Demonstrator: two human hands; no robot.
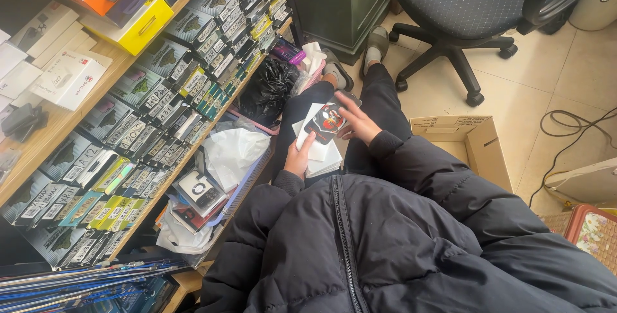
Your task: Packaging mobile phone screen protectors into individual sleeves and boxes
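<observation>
Wooden shelf [61,123] at left, packed with glossy flat boxes; open cardboard box [472,143] at right. On the lap, left hand [299,157] grips a stack of white packs [319,152] from below. Right hand [357,122], fingers spread, presses a dark printed phone case [326,122] on top. Best to keep the stack level and the edges squared.

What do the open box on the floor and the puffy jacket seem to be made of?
Box: plain brown cardboard by its matte tan walls and folded flaps. Jacket: probably a synthetic shell, black with a slight sheen and puffed quilting, closed by a zip.
</observation>
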